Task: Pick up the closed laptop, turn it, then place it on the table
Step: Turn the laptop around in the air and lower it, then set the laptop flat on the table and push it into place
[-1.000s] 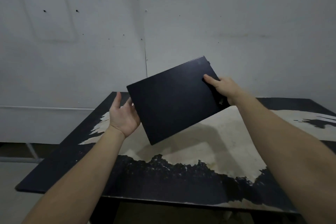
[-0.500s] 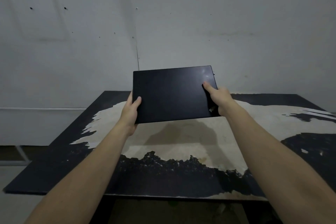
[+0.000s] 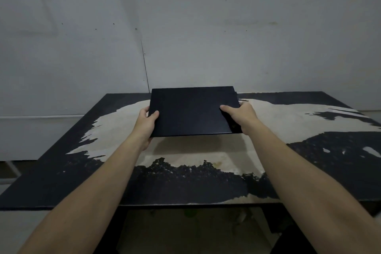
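The closed black laptop (image 3: 191, 110) is held nearly level a little above the middle of the worn table (image 3: 206, 150), its long side facing me, and it casts a shadow on the tabletop below. My left hand (image 3: 145, 125) grips its left edge with the thumb on top. My right hand (image 3: 240, 117) grips the right front corner, thumb lying across the lid. The fingers under the laptop are hidden.
The table's black coating is peeled to pale board in the middle, with black left along the near edge (image 3: 185, 204) and sides. A grey wall (image 3: 206, 27) stands right behind the table. Floor shows at the left (image 3: 8, 171).
The laptop has swung from a steep diagonal tilt to square and almost flat, and has come down closer to the tabletop. Both hands kept their hold and lowered with it.
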The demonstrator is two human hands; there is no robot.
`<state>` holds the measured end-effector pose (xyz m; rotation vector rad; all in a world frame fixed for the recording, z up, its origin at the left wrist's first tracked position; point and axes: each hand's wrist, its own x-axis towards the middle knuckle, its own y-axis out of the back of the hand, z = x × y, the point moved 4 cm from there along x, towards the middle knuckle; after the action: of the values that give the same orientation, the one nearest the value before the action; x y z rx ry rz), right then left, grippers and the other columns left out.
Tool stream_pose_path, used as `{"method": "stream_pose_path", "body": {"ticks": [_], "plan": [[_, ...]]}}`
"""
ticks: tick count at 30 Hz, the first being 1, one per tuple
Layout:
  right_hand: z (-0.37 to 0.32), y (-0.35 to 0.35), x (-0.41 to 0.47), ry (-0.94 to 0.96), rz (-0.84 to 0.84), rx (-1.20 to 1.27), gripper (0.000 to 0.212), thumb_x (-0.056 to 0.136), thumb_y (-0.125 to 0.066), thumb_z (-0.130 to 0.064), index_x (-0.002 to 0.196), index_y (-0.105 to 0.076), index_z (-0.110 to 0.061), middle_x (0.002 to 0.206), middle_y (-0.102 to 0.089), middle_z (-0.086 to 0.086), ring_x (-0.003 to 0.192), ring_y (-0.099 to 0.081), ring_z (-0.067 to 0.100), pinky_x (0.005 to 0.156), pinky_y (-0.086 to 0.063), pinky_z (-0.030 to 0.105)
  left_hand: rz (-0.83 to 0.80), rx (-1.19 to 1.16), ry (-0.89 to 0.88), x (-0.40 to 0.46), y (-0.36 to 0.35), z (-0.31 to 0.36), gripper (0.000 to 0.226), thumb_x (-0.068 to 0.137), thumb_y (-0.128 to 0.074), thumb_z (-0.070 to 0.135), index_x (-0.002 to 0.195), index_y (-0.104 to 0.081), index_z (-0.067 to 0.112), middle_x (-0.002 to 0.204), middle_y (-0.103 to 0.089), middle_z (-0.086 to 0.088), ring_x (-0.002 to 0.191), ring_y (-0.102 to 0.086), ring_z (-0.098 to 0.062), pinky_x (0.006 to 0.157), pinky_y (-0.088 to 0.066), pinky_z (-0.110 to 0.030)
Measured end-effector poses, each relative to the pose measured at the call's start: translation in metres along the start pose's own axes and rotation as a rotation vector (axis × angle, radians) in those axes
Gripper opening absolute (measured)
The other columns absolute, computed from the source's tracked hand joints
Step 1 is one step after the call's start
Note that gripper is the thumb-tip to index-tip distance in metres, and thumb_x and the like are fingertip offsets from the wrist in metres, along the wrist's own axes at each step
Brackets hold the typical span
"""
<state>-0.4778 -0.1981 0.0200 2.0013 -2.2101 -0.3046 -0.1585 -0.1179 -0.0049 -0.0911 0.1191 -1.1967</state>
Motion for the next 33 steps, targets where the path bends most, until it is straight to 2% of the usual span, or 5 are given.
{"method": "stream_pose_path", "body": {"ticks": [8, 13, 21, 27, 33], "plan": [[0.023, 0.016, -0.002, -0.035, 0.056, -0.136, 0.056, 0.077, -0.087, -0.047, 0.107, -0.066, -0.004, 0.105, -0.074, 0.012, 0.084, -0.074, 0.030, 0.075, -0.063, 0.043, -0.017, 0.091, -0.015, 0.008, -0.018, -0.016, 0.028, 0.106, -0.051, 0.023, 0.134, -0.047, 0.022, 0.127, -0.065, 0.000, 0.102, -0.066, -0.014, 0.070, -0.055, -0.029], [0.029, 0.030, 0.002, -0.016, 0.071, -0.230, 0.048, 0.082, -0.084, -0.046, 0.097, -0.064, -0.005, 0.103, -0.073, 0.012, 0.094, -0.071, 0.033, 0.084, -0.061, 0.046, -0.015, 0.148, -0.029, 0.012, -0.032, -0.025, 0.042, 0.105, -0.052, 0.023, 0.143, -0.037, 0.017, 0.132, -0.057, -0.002, 0.104, -0.064, -0.014, 0.072, -0.054, -0.029], [0.041, 0.047, 0.014, -0.062, 0.071, -0.313, 0.046, 0.084, -0.082, -0.049, 0.075, -0.056, -0.011, 0.082, -0.063, 0.004, 0.073, -0.061, 0.022, 0.055, -0.043, 0.032, 0.030, 0.248, -0.017, 0.021, -0.053, -0.037, 0.031, 0.103, -0.056, 0.021, 0.133, -0.049, 0.012, 0.132, -0.059, -0.009, 0.108, -0.062, -0.023, 0.075, -0.052, -0.030], [0.047, 0.056, 0.030, -0.089, 0.071, -0.359, 0.053, 0.082, -0.082, -0.051, 0.098, -0.063, -0.005, 0.098, -0.068, 0.011, 0.093, -0.065, 0.032, 0.073, -0.051, 0.038, 0.024, 0.308, -0.032, 0.025, -0.072, -0.043, 0.040, 0.103, -0.058, 0.020, 0.140, -0.050, 0.006, 0.136, -0.060, -0.011, 0.115, -0.062, -0.027, 0.089, -0.053, -0.036], [0.049, 0.065, 0.048, -0.110, 0.081, -0.381, 0.054, 0.082, -0.082, -0.052, 0.099, -0.063, -0.005, 0.105, -0.070, 0.014, 0.100, -0.067, 0.035, 0.076, -0.053, 0.040, 0.029, 0.363, -0.026, 0.040, -0.086, -0.041, 0.041, 0.100, -0.061, 0.025, 0.137, -0.056, 0.009, 0.134, -0.062, -0.011, 0.115, -0.064, -0.030, 0.102, -0.053, -0.050]]}}
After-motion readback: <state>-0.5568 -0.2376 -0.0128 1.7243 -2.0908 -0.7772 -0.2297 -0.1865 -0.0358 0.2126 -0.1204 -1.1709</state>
